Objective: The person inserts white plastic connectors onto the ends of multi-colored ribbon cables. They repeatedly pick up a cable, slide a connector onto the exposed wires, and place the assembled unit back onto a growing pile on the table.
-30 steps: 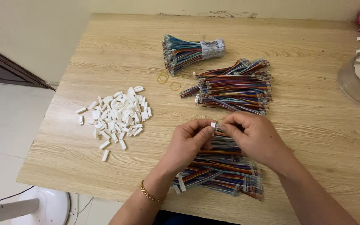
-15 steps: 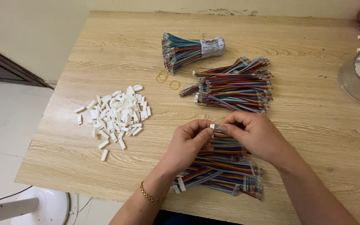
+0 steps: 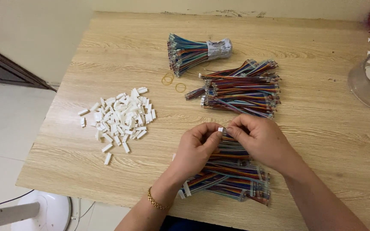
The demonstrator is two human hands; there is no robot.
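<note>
Now, both hands pinching one small white connector!
Left hand and right hand meet fingertip to fingertip above a pile of coloured wire bundles (loose white housings lie left of the left hand).

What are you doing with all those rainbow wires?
A person's left hand and right hand pinch a small white connector together above a pile of coloured wires on the wooden table. A heap of white plastic pieces lies to the left, with more wire bundles behind.
</note>
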